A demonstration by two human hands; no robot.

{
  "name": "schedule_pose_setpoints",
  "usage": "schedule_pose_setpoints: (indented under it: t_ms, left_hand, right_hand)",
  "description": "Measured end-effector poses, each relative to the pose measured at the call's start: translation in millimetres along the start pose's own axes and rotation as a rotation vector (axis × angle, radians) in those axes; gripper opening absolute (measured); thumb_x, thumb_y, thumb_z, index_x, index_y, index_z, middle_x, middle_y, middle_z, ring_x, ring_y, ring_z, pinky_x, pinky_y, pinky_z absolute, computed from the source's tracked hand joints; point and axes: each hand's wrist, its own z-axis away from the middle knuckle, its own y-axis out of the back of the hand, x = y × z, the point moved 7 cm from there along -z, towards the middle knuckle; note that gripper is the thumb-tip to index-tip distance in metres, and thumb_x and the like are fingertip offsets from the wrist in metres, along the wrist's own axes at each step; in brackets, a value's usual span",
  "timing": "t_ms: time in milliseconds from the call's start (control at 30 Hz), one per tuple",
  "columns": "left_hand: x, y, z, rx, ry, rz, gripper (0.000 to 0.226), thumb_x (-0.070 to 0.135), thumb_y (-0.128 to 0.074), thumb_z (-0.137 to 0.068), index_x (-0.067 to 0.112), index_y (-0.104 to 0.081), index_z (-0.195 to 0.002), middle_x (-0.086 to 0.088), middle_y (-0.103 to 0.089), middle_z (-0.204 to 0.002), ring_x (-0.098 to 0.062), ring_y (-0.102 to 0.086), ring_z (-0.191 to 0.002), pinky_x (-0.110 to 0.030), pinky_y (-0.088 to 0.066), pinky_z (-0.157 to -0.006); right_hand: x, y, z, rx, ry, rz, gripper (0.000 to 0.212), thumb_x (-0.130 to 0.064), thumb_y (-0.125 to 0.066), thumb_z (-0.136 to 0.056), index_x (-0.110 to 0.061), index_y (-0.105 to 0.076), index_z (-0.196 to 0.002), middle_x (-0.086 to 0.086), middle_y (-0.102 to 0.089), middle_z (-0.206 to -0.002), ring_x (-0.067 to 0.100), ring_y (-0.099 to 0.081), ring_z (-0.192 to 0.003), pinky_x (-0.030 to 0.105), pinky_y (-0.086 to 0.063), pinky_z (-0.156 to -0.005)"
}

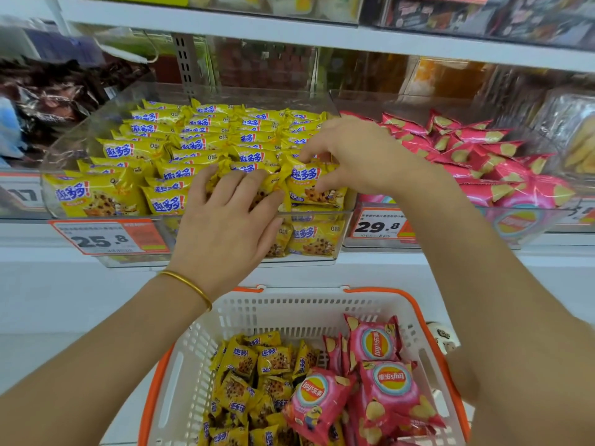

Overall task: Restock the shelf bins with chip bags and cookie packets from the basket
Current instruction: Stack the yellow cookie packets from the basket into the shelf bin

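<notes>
The right hand (347, 156) pinches a yellow cookie packet (314, 188) between thumb and curled fingers at the front right corner of the clear cookie bin (128, 217). The packet reads "趣多多" in blue on white, with chocolate-chip cookies pictured beneath.

Just left of that grip, the left hand (225, 220) lies flat with fingers straight and spread. It presses on the front of the shelf packets (96, 194), which carry the same brand and fill the bin in rows behind and to the left. A gold bangle (190, 284) circles its wrist.

Right of the grip, the neighbouring chip bin (553, 217) holds pink shelf chip bags (476, 156) (their print is mostly too blurred to read).

Below the grip, orange-edged price tags read "25.8" (103, 239) and "29.8" (380, 226). The small print is probably product text, but illegible.

Lower still, nearest the person, a white basket (289, 310) with an orange rim holds yellow basket packets (254, 375) on its left. On its right lie pink "Lay's 乐事" bags (389, 381), one showing a Minion.
</notes>
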Motion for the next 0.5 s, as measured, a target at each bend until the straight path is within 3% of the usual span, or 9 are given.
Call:
schedule_pose_setpoints:
  t_ms: [100, 233, 367, 500]
  left_hand:
    - [-2, 2, 1, -0.011, 0.008, -0.016, 0.035, 0.034, -0.039, -0.096, 0.017, -0.064, -0.114, -0.011, -0.059, -0.122, -0.035, -0.056, -0.106, -0.054, -0.032, -0.103]
    - [-3, 0, 3, -0.057, 0.014, -0.033, 0.037, 0.036, -0.039, -0.096, 0.017, -0.061, -0.118, -0.012, -0.057, -0.127, -0.035, -0.055, -0.110, -0.055, -0.030, -0.104]
    - [-1, -5, 5, -0.142, -0.014, -0.015, 0.044, 0.042, -0.037, -0.094, 0.017, -0.060, -0.122, -0.013, -0.054, -0.132, -0.035, -0.053, -0.114, -0.059, -0.027, -0.106]
    - [0, -3, 6, -0.180, -0.021, 0.023, 0.046, 0.043, -0.035, -0.095, 0.017, -0.059, -0.123, -0.013, -0.052, -0.136, -0.034, -0.050, -0.119, -0.061, -0.023, -0.107]
  right_hand:
    - [-3, -1, -3, -0.024, 0.016, 0.000, 0.050, -0.035, -0.072, -0.080, -0.030, -0.055, -0.127, -0.006, -0.043, -0.103, 0.022, -0.048, -0.113, 0.034, -0.037, -0.085]
    - [-7, -9, -11, -0.063, 0.048, 0.035, 0.052, -0.033, -0.072, -0.080, -0.029, -0.054, -0.129, 0.000, -0.047, -0.110, 0.025, -0.049, -0.113, 0.038, -0.044, -0.087]
    - [-10, -16, -13, -0.081, 0.068, 0.023, 0.050, -0.034, -0.069, -0.083, -0.028, -0.055, -0.130, -0.001, -0.038, -0.102, 0.025, -0.046, -0.113, 0.036, -0.040, -0.086]
    - [-12, -12, 1, 0.037, 0.046, 0.053, 0.048, -0.029, -0.066, -0.086, -0.026, -0.053, -0.132, 0.004, -0.051, -0.119, 0.025, -0.044, -0.117, 0.041, -0.040, -0.095]
